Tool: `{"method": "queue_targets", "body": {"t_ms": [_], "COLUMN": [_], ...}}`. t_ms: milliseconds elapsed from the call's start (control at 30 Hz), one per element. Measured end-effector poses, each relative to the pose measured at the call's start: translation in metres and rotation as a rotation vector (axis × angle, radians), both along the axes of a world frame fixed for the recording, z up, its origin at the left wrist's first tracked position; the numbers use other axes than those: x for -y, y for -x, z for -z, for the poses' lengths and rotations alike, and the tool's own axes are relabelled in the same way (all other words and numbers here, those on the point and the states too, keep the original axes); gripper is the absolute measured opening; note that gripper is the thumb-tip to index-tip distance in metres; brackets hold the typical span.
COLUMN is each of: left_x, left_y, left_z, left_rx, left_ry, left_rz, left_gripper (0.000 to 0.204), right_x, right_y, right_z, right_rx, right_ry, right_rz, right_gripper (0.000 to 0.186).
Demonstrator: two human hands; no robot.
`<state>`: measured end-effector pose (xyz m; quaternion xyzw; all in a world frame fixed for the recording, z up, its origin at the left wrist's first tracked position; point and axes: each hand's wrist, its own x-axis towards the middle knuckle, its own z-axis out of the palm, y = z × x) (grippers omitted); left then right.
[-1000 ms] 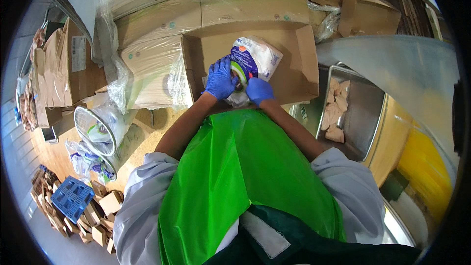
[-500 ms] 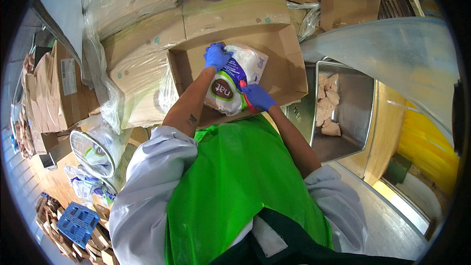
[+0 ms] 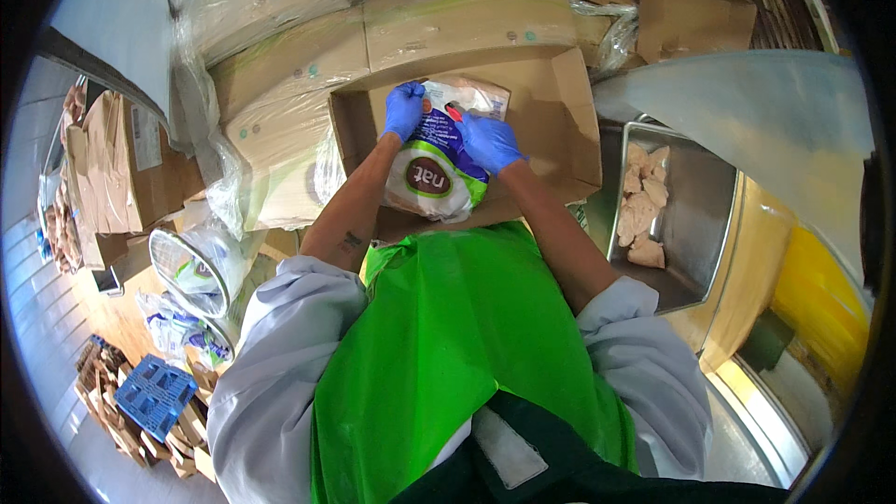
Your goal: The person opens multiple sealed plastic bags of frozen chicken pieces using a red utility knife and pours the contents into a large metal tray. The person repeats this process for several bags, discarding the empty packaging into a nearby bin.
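Observation:
A printed plastic bag (image 3: 411, 189), white with purple and green, lies in an open cardboard box (image 3: 553, 112) in front of me. My left hand (image 3: 404, 110), in a blue glove, is closed on the bag's upper left edge. In my blue-gloved right hand (image 3: 491, 143) is a slim red tool (image 3: 454, 112), its tip against the upper part of the bag; the rest of it is hidden by my fingers. The bag looks full, with pale contents showing through its clear part.
A metal tub (image 3: 686, 282) holding several pale raw meat pieces (image 3: 642, 205) stands on the right. Film-wrapped cartons (image 3: 467, 14) are stacked behind the box. At left are a hoop-held plastic bag (image 3: 191, 271) and a blue pallet (image 3: 156, 397). A translucent sheet (image 3: 747, 121) hangs at upper right.
My right hand has moved up the bag with the red tool, from its right side toward the top edge. My left hand stays at the upper left. The view has shifted slightly.

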<state>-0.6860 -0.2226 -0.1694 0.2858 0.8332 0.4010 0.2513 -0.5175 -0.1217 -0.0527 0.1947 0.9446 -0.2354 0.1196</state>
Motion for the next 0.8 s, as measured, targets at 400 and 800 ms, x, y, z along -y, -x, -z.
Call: {"method": "queue_targets", "body": {"t_ms": [400, 800], "left_x": [0.022, 0.02], "left_y": [-0.005, -0.013], "left_z": [-0.024, -0.069], "left_rx": [0.412, -0.502], "left_ry": [-0.25, 0.046], "left_rz": [-0.185, -0.109], "left_gripper": [0.017, 0.035], "right_x": [0.003, 0.037], "right_y": [0.005, -0.066], "right_z": [0.04, 0.044], "right_rx": [-0.067, 0.28], "right_ry": [-0.073, 0.179], "right_rz": [-0.065, 0.036], "right_gripper": [0.021, 0.036]}}
